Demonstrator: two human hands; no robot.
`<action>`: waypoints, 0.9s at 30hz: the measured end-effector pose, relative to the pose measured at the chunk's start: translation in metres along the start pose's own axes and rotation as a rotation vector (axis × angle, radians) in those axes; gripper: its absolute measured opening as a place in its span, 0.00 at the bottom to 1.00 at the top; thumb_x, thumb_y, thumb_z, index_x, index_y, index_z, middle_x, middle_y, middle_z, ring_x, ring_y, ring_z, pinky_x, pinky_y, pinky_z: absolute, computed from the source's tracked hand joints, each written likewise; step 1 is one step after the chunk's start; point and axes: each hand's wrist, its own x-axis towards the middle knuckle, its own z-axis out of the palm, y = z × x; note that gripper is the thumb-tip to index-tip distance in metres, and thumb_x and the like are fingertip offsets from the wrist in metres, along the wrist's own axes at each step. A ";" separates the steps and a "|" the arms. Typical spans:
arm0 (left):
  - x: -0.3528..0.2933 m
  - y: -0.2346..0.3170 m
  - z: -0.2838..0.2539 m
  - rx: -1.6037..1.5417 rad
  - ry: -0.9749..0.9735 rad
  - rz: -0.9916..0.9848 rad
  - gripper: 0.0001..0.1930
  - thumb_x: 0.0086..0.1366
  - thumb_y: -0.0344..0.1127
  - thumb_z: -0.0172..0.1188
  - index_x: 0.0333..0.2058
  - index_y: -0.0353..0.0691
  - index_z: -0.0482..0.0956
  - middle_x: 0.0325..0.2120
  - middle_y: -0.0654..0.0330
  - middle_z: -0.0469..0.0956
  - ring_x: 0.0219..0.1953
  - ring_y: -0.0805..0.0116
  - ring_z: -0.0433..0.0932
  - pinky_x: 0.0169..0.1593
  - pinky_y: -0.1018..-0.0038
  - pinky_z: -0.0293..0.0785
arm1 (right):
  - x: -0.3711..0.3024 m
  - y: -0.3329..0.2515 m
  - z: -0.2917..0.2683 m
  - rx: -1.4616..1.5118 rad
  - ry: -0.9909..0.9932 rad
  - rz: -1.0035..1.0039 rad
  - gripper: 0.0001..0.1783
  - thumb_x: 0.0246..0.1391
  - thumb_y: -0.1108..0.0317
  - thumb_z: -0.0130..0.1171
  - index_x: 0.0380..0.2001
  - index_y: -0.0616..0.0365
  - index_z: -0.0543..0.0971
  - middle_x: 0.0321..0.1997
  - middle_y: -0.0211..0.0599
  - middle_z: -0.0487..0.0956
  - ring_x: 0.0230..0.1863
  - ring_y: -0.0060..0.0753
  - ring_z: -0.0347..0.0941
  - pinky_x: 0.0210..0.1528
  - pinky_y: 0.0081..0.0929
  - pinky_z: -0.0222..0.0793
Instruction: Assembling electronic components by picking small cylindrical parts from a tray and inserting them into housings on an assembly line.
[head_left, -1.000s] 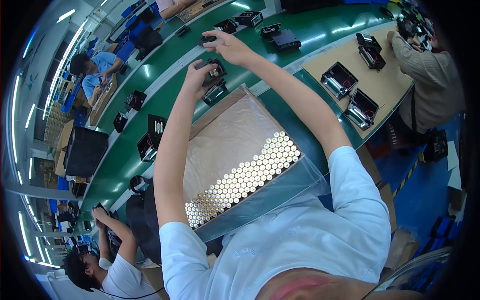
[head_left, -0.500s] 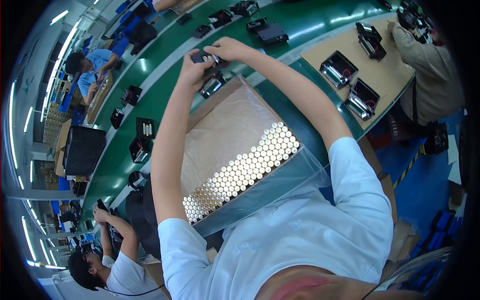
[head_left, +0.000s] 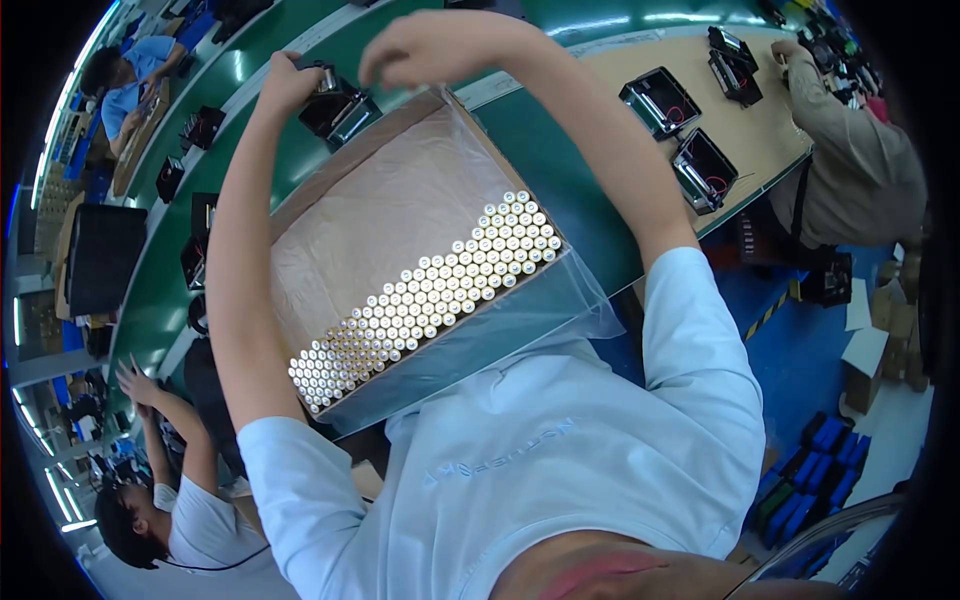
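Observation:
My left hand is closed on the edge of a black battery case that stands open on the green bench just beyond the carton. Something silvery shows in the case beside my fingertips. To the right of it, above the carton's far corner, is my right hand, blurred, with its fingers bent; I see nothing in it, but cannot make out the fingertips. In front of me lies a cardboard carton lined with clear plastic. Rows of upright cylindrical batteries fill its near side, while the far side shows bare lining.
Open black cases with red wires sit on a tan board at the right, where a co-worker reaches in. More black cases line the green bench at the left. Another person works at lower left.
My right hand has left the case and moved to the right of it, while my left hand stays on it. The whole view has shifted, so the carton appears farther left and higher.

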 end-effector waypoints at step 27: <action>0.015 0.042 0.084 0.235 0.170 0.166 0.22 0.58 0.37 0.50 0.51 0.38 0.66 0.43 0.40 0.77 0.47 0.38 0.75 0.51 0.52 0.71 | -0.094 -0.036 0.033 -0.015 -0.677 -0.034 0.19 0.46 0.65 0.59 0.43 0.59 0.82 0.37 0.38 0.84 0.32 0.40 0.77 0.36 0.33 0.71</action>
